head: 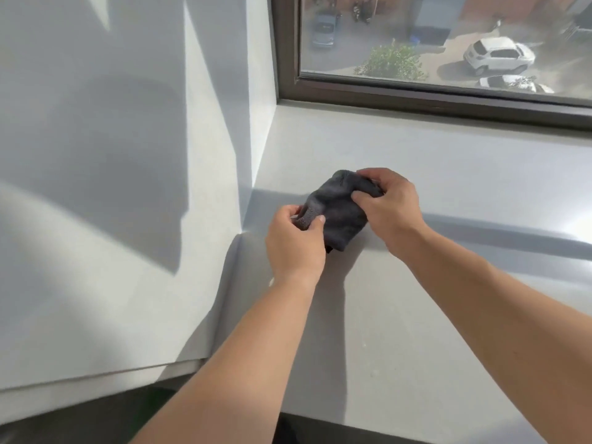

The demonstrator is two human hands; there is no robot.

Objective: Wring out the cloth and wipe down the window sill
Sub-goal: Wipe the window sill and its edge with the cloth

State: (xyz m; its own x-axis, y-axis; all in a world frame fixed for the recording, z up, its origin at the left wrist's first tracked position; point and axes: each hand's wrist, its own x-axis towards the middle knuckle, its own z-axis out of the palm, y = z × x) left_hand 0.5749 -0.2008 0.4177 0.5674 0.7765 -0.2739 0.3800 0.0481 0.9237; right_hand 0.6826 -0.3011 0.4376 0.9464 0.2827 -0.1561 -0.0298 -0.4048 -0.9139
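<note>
A dark grey cloth [339,213] is bunched up just above the pale grey window sill [448,174], near its left end. My left hand [294,245] pinches the cloth's near left corner between thumb and fingers. My right hand [389,209] grips the cloth's far right edge from above. The cloth hangs folded between both hands, and its lower tip casts a shadow on the sill. Part of the cloth is hidden under my right fingers.
A dark brown window frame [416,97] runs along the back of the sill, with glass [448,36] looking down on parked cars. The white side wall [128,155] of the recess meets the sill on the left. The sill's front edge [320,415] is close to me.
</note>
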